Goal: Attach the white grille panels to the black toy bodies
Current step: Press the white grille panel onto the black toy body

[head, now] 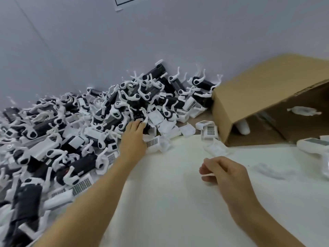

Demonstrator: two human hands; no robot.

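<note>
Black toy bodies (83, 164), white dot-gridded grille panels (152, 142), brown cardboard box (267, 90)

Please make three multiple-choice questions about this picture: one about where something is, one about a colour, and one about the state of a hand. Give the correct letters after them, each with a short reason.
1. Where is the cardboard box?
A. At the right, lying on its side
B. On top of the pile
C. Under the left arm

2. What colours are the parts in the pile?
A. Red and yellow
B. Black and white
C. All green

3. What does the left hand do?
A. Rests far from the pile
B. Holds the box
C. Reaches into the pile

Answers:
1. A: its open side faces the white table.
2. B: black bodies mixed with white pieces.
3. C: its fingers are at a black body, while the right hand pinches a small white piece.
</note>
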